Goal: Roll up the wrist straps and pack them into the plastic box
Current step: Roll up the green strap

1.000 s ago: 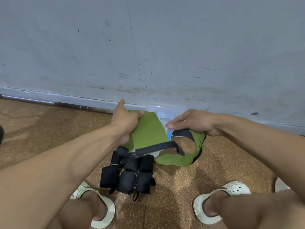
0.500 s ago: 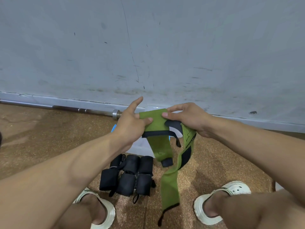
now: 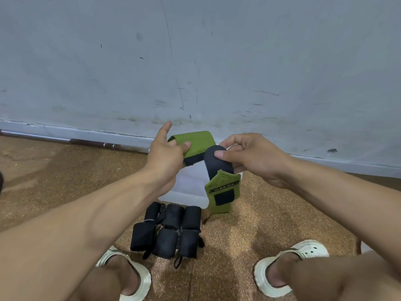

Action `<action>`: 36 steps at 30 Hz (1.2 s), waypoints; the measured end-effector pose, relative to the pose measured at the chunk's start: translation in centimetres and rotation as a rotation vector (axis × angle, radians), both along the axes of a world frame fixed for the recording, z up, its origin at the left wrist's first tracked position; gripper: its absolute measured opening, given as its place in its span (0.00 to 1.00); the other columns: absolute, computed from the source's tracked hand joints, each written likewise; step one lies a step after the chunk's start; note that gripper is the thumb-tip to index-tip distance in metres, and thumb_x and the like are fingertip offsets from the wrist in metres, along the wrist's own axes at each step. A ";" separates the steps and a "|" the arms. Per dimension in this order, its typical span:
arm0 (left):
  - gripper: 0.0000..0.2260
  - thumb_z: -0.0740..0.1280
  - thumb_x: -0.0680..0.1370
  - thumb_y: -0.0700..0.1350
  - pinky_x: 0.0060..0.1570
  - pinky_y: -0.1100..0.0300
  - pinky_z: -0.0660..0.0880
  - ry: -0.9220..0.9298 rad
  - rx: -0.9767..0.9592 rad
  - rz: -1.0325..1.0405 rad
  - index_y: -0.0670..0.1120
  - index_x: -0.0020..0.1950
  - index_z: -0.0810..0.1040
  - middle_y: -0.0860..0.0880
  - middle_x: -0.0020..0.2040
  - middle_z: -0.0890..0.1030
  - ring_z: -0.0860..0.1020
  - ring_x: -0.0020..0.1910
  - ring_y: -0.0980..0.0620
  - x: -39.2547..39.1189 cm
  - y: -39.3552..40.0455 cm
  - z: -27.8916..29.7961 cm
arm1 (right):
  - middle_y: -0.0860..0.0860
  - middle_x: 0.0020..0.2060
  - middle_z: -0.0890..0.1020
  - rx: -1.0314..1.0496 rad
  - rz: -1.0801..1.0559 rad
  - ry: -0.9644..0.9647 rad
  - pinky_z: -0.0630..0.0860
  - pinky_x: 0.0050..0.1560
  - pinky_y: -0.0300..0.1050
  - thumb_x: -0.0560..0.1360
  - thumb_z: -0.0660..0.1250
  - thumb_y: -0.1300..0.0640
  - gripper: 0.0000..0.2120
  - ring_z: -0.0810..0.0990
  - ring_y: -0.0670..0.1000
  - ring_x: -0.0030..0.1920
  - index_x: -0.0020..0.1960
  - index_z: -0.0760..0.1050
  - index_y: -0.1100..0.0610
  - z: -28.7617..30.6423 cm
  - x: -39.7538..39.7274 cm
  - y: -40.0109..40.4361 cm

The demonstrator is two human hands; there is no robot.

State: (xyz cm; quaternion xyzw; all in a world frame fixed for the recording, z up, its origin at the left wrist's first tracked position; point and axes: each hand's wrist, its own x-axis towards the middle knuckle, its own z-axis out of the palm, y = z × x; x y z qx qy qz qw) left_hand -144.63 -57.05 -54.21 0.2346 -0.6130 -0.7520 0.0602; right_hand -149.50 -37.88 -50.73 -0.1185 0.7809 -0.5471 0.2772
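The floor (image 3: pixel 65 192) is a speckled brown, cork-like surface that runs up to a pale scuffed wall. Six rolled black wrist straps (image 3: pixel 168 233) lie on it in two rows of three, touching one another, with thin loops trailing from the near row. Just beyond them a translucent plastic box (image 3: pixel 186 192) sits on the floor, partly hidden. A metal bar (image 3: pixel 86 141) lies along the foot of the wall on the left. Two white perforated clogs (image 3: pixel 299 257) stand on the floor, one either side of the rolls.
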 end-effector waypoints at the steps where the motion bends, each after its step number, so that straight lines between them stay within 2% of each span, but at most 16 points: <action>1: 0.36 0.65 0.82 0.33 0.50 0.55 0.83 0.017 0.008 -0.007 0.59 0.82 0.56 0.35 0.73 0.72 0.86 0.46 0.47 0.1 0.2 0.3 | 0.56 0.40 0.86 -0.002 -0.016 0.012 0.81 0.41 0.42 0.78 0.74 0.59 0.05 0.83 0.48 0.37 0.51 0.81 0.59 -0.1 0.2 -0.2; 2: 0.36 0.65 0.82 0.33 0.49 0.58 0.82 0.031 0.000 -0.014 0.59 0.82 0.56 0.35 0.74 0.70 0.86 0.44 0.47 0.2 0.4 0.5 | 0.58 0.41 0.86 0.001 -0.027 0.023 0.81 0.41 0.42 0.78 0.74 0.59 0.04 0.83 0.49 0.36 0.50 0.80 0.59 -0.1 0.4 -0.4; 3: 0.36 0.65 0.82 0.33 0.52 0.57 0.81 0.049 -0.017 -0.022 0.59 0.82 0.55 0.36 0.74 0.70 0.86 0.48 0.46 0.3 0.5 0.6 | 0.59 0.42 0.86 0.004 -0.034 0.028 0.80 0.39 0.40 0.78 0.74 0.59 0.04 0.83 0.49 0.36 0.49 0.80 0.59 -0.1 0.5 -0.5; 5: 0.37 0.65 0.82 0.33 0.57 0.54 0.80 0.078 -0.058 -0.054 0.61 0.82 0.54 0.42 0.65 0.79 0.85 0.53 0.50 0.4 0.6 0.5 | 0.57 0.41 0.87 0.022 -0.038 0.045 0.79 0.35 0.36 0.78 0.74 0.58 0.05 0.82 0.46 0.34 0.49 0.80 0.59 -0.1 0.6 -0.6; 7: 0.37 0.65 0.82 0.33 0.44 0.60 0.81 0.086 -0.076 -0.090 0.62 0.82 0.53 0.48 0.52 0.83 0.85 0.46 0.57 0.5 0.7 0.6 | 0.55 0.42 0.88 0.061 -0.035 0.086 0.77 0.34 0.37 0.78 0.74 0.56 0.05 0.82 0.46 0.35 0.49 0.80 0.57 -0.1 0.5 -0.7; 8: 0.38 0.65 0.82 0.32 0.39 0.62 0.81 0.092 -0.060 -0.105 0.61 0.82 0.53 0.49 0.50 0.83 0.85 0.44 0.58 0.6 0.7 0.7 | 0.54 0.42 0.88 0.074 -0.035 0.098 0.76 0.34 0.37 0.78 0.74 0.55 0.06 0.82 0.46 0.35 0.49 0.80 0.57 -0.1 0.4 -0.7; 12: 0.39 0.64 0.81 0.30 0.46 0.56 0.84 0.135 0.024 -0.128 0.60 0.82 0.51 0.47 0.56 0.80 0.86 0.50 0.49 0.7 0.9 1.2 | 0.55 0.40 0.88 0.073 -0.060 0.107 0.75 0.33 0.37 0.77 0.75 0.56 0.06 0.82 0.47 0.35 0.49 0.79 0.58 -0.3 0.3 -0.7; 17: 0.39 0.64 0.81 0.28 0.45 0.54 0.84 0.148 0.020 -0.146 0.59 0.82 0.52 0.52 0.45 0.87 0.86 0.46 0.50 0.8 1.1 1.0 | 0.57 0.40 0.88 0.044 -0.072 0.098 0.75 0.30 0.36 0.77 0.75 0.58 0.06 0.82 0.48 0.34 0.47 0.78 0.59 -0.4 0.3 -0.7; 20: 0.41 0.65 0.80 0.28 0.41 0.60 0.82 0.119 0.050 -0.135 0.60 0.83 0.52 0.38 0.67 0.76 0.85 0.43 0.53 0.8 1.3 1.2 | 0.58 0.41 0.88 0.062 -0.069 0.085 0.75 0.31 0.38 0.77 0.75 0.57 0.06 0.82 0.49 0.35 0.47 0.79 0.58 -0.4 0.4 -0.7; 22: 0.43 0.66 0.79 0.27 0.42 0.59 0.82 0.111 0.084 -0.130 0.61 0.82 0.53 0.31 0.75 0.66 0.86 0.45 0.52 1.0 1.4 1.4 | 0.58 0.42 0.88 0.066 -0.076 0.075 0.74 0.31 0.38 0.77 0.75 0.57 0.07 0.82 0.50 0.35 0.48 0.79 0.58 -0.5 0.4 -0.7; 24: 0.46 0.68 0.77 0.26 0.46 0.55 0.83 0.129 0.096 -0.134 0.61 0.82 0.53 0.32 0.70 0.74 0.86 0.48 0.47 1.1 1.5 1.3 | 0.58 0.42 0.88 0.068 -0.080 0.071 0.74 0.30 0.37 0.77 0.75 0.56 0.07 0.82 0.48 0.34 0.48 0.79 0.58 -0.6 0.3 -0.7; 27: 0.50 0.70 0.74 0.24 0.48 0.52 0.84 0.137 0.102 -0.123 0.60 0.83 0.50 0.41 0.53 0.86 0.86 0.49 0.45 1.2 1.7 1.0 | 0.58 0.43 0.88 0.081 -0.082 0.065 0.74 0.29 0.36 0.77 0.75 0.55 0.07 0.82 0.47 0.34 0.47 0.78 0.57 -0.6 0.4 -0.8; 30: 0.52 0.70 0.73 0.23 0.55 0.46 0.82 0.121 0.081 -0.094 0.59 0.83 0.49 0.47 0.49 0.88 0.86 0.51 0.43 1.2 1.7 1.0 | 0.54 0.39 0.88 0.143 -0.118 0.133 0.75 0.30 0.39 0.73 0.79 0.51 0.14 0.85 0.47 0.34 0.47 0.77 0.57 -0.3 0.5 -0.9; 33: 0.52 0.70 0.73 0.23 0.58 0.47 0.81 0.109 0.053 -0.091 0.60 0.83 0.49 0.56 0.42 0.88 0.86 0.52 0.44 1.1 1.5 1.4 | 0.48 0.36 0.84 0.411 -0.140 0.425 0.75 0.37 0.47 0.64 0.80 0.36 0.25 0.82 0.47 0.37 0.49 0.75 0.50 0.2 -0.3 -0.6; 34: 0.52 0.70 0.74 0.24 0.56 0.48 0.82 0.111 0.062 -0.091 0.60 0.83 0.48 0.55 0.43 0.88 0.86 0.51 0.44 1.1 1.4 1.5 | 0.48 0.37 0.82 0.442 -0.132 0.433 0.73 0.38 0.47 0.64 0.80 0.34 0.26 0.80 0.47 0.38 0.50 0.75 0.49 0.3 -0.5 -0.4; 36: 0.52 0.70 0.74 0.24 0.51 0.52 0.83 0.117 0.089 -0.089 0.59 0.83 0.47 0.51 0.48 0.88 0.86 0.50 0.45 1.1 1.3 1.7 | 0.47 0.41 0.81 0.338 -0.086 0.256 0.70 0.42 0.42 0.66 0.79 0.36 0.23 0.79 0.46 0.42 0.51 0.79 0.50 0.4 -0.9 -0.3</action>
